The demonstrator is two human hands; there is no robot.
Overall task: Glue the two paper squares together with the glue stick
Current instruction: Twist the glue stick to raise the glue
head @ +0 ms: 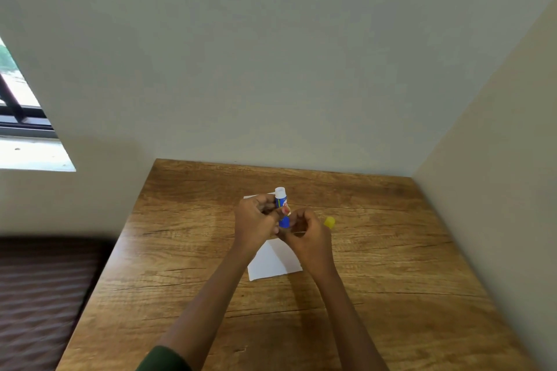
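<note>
An uncapped blue glue stick (282,205) with a white tip stands upright above the wooden table (376,280). My left hand (256,220) grips its upper body. At the base, the fingers of my right hand (304,238) pinch the stick's bottom end. Its yellow cap (329,222) lies on the table just right of my right hand. One white paper square (272,263) lies flat below my hands, partly covered by my wrists. A corner of another white paper (251,197) peeks out behind my left hand; most of it is hidden.
The table stands in a corner, with walls at its far edge and right side. A window (21,117) is at the far left. A dark striped surface (39,301) lies left of the table. A green sleeve (162,360) shows at my left forearm.
</note>
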